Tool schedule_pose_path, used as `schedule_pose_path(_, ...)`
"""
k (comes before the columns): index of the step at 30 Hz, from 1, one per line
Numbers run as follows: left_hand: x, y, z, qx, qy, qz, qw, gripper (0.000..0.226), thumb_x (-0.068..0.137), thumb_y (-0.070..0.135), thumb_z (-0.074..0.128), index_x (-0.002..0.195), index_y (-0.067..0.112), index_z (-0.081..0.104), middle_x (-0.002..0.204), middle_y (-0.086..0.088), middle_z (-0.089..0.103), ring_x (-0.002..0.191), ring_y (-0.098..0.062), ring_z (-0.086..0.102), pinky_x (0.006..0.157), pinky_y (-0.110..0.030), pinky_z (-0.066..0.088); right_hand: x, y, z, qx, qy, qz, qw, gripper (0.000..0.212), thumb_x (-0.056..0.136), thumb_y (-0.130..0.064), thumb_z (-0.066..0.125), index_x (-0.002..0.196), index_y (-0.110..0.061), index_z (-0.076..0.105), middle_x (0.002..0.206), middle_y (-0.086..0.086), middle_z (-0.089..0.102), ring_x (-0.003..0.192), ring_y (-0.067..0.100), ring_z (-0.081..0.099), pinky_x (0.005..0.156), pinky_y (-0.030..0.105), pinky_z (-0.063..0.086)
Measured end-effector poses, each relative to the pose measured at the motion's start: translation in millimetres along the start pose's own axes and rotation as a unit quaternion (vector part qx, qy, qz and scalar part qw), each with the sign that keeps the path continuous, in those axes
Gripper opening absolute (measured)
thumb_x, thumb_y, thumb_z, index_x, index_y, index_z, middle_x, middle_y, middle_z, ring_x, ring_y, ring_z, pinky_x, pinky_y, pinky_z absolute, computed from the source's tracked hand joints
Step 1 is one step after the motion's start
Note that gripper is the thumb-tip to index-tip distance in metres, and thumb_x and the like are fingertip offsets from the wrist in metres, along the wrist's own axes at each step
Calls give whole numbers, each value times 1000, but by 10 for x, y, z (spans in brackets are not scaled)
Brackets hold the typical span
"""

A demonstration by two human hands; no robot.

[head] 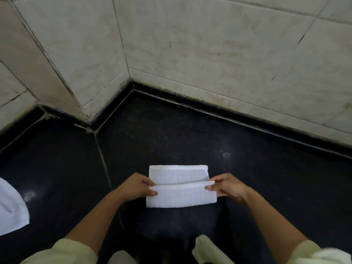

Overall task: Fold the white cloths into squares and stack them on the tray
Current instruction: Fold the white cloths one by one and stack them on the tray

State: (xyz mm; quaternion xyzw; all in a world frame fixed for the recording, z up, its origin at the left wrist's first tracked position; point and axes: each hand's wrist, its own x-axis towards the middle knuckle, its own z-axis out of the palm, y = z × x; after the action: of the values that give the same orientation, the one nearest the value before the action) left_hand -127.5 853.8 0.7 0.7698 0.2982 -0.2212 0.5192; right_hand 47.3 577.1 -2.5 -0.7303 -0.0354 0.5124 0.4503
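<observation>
Presently one cloth point(181, 197) lies half-folded just right of the seam point(103, 162), left hand point(137, 187) and right hand point(230, 187) pinching its flap. A second cloth point(11, 206), well left of the seam, apparently waits; tray unseen.

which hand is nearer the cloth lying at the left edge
Left. The left hand pinches the left end of the folded cloth, apart from the edge cloth. The right hand pinches the folded cloth's right end, farther away.
</observation>
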Motion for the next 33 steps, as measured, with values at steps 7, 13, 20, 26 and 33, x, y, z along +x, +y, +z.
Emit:
schedule_pose_path(7,231,93,-40,-28,75,45,996,24,77,8,77,94,23,69,82,-13,68,81,-19,64,83,-37,54,213,-60,48,-52,120,-61,989,23,85,-14,72,90,8,67,84,8,69,76,15,64,61,21,50)
schedule_pose_path(13,395,113,56,24,174,64,982,21,85,13,69,100,25,63,85,4,62,84,-9,60,64,-12,41,411,42,111,-67,202,-63,975,41,84,-25,72,60,-13,41,66,6,48,65,18,47,61,33,40)
schedule_pose_path(20,494,82,112,45,225,70,971,22,87,13,66,109,17,64,79,6,57,73,-4,52,62,-10,37,486,18,226,-145,267,-51,951,36,89,-29,65,64,-10,47,62,3,48,60,14,45,56,28,37)
schedule_pose_path(26,551,73,155,56,242,55,967,23,90,17,63,113,17,61,81,7,57,76,-7,54,72,-22,41,525,-15,305,-196,290,-44,936,33,94,-29,59,67,-13,47,65,-1,52,60,10,49,55,25,40)
schedule_pose_path(33,455,-42,257,125,302,89,941,39,90,27,63,127,22,52,115,0,48,103,-14,50,77,-28,46,353,32,366,-269,360,-87,889,24,92,-38,59,95,-19,44,95,-4,52,81,15,56,65,31,45)
